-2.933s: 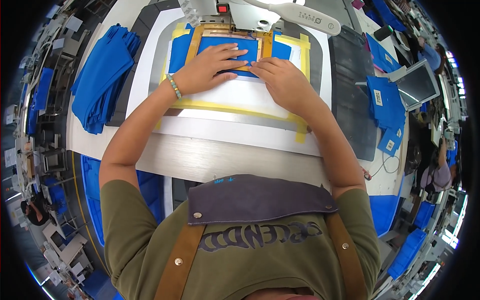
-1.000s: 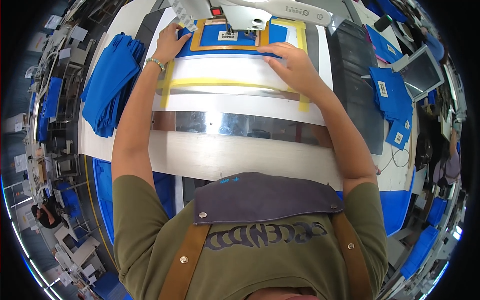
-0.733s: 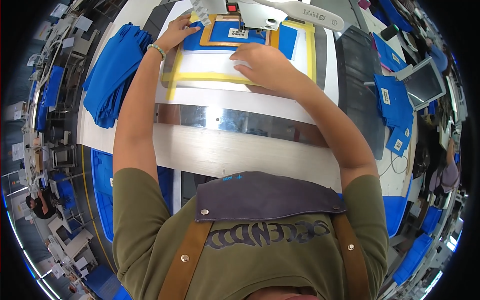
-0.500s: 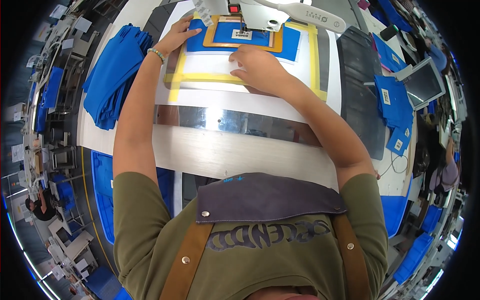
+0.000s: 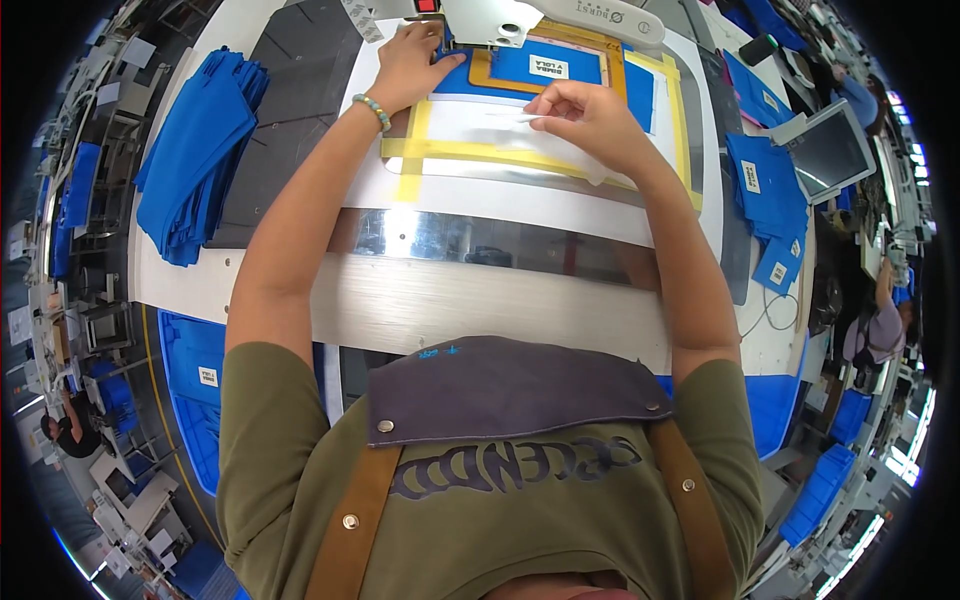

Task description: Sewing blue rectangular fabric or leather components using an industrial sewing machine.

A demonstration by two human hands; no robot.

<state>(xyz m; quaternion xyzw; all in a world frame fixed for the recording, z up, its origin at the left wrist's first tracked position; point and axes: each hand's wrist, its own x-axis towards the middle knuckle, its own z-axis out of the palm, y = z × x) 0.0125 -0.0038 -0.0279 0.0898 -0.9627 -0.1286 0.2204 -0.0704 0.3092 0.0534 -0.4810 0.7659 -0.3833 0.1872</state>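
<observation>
My left hand (image 5: 408, 68) lies at the left end of a blue fabric piece (image 5: 638, 102), thumb and fingers apart, close to the sewing machine head (image 5: 488, 22). Over the fabric sits an orange-yellow frame (image 5: 615, 75), with a white printed label (image 5: 548, 67) inside its opening. My right hand (image 5: 592, 122) is raised just in front of the frame. Its thumb and fingers pinch a thin white pointed tool (image 5: 522, 118), whose tip points left; its exact kind is unclear. Beneath is a white sheet edged with yellow tape (image 5: 480, 153).
A stack of blue fabric pieces (image 5: 200, 160) lies at the left. Labelled blue pieces (image 5: 765, 190) lie at the right beside a tilted screen (image 5: 825, 155). A blue bin (image 5: 190, 385) stands below the table's left front edge. Other people are in the background.
The frame, fabric and label have shifted right relative to the machine head. My right hand has lifted, and the thin white tool now shows in its pinch. My left hand stays on the fabric.
</observation>
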